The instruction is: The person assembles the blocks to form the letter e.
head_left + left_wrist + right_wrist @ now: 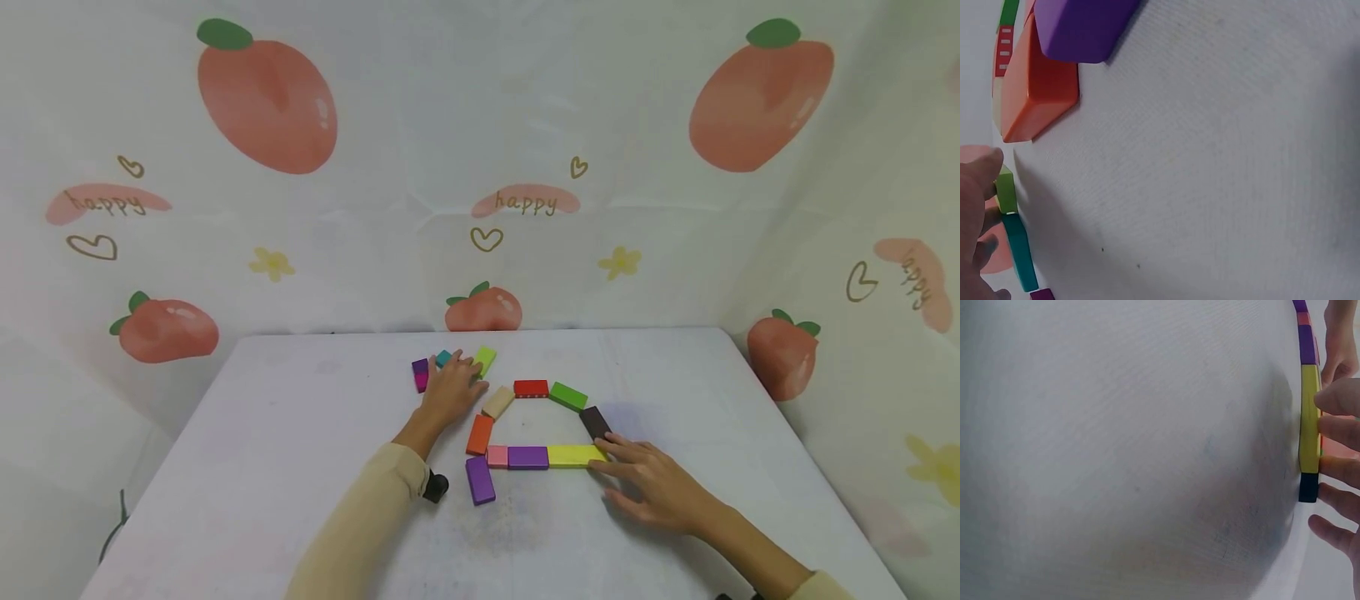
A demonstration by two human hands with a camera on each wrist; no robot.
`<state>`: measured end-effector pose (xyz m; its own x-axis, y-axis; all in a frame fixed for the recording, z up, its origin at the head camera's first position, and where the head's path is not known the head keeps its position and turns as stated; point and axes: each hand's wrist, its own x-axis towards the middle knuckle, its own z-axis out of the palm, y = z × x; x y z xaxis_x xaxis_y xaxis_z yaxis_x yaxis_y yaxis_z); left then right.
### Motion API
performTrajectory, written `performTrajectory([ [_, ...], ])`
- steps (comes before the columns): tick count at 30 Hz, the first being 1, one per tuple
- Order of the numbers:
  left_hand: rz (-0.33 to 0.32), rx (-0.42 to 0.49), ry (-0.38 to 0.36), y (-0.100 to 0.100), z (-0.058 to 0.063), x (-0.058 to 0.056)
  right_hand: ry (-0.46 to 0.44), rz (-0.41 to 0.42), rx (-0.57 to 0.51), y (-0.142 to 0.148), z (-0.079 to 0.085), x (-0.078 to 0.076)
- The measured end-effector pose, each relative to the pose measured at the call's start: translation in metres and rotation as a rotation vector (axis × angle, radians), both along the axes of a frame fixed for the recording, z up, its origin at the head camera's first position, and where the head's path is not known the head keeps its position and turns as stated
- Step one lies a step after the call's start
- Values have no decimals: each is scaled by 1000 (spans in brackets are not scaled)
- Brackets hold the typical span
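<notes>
My left hand [450,390] reaches over several blocks at the back, its fingers extended. Its fingertips lie by a lime green block [486,360] and a teal block [443,358]; the hand partly covers both. Left of them sit a dark purple block [420,365] and a magenta block [422,382]. My right hand [656,487] has its fingers spread, with fingertips at the right end of a yellow block [572,456] and the near end of a dark block [596,422]. In the right wrist view, the fingers [1341,432] reach along the yellow block without curling round it.
Between the hands, a ring of flat blocks includes an orange block [480,434], beige block [498,403], red block [531,389], green block [568,396], pink block [497,457] and purple block [528,457]. Another purple block [480,480] angles toward the front of the white table [247,500].
</notes>
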<state>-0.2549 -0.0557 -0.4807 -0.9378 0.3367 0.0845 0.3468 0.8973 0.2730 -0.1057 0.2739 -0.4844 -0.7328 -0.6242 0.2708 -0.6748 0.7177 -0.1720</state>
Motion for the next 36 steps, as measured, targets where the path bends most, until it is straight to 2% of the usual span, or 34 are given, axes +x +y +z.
performTrajectory([
  [8,35,64,70,2,-3,0,-7,0,8,0,0,0],
  [16,35,120,157,4,-7,-1,-16,-11,9,-1,2,0],
  [20,23,171,151,2,-9,-1,-9,-6,11,-1,2,0],
  [28,-5,379,132,-13,-12,3,6,8,4,-2,-1,0],
  [32,-15,457,126,-20,-6,8,2,3,11,-2,0,0],
  [36,-74,489,137,-26,2,15,-3,-4,14,-2,0,0],
])
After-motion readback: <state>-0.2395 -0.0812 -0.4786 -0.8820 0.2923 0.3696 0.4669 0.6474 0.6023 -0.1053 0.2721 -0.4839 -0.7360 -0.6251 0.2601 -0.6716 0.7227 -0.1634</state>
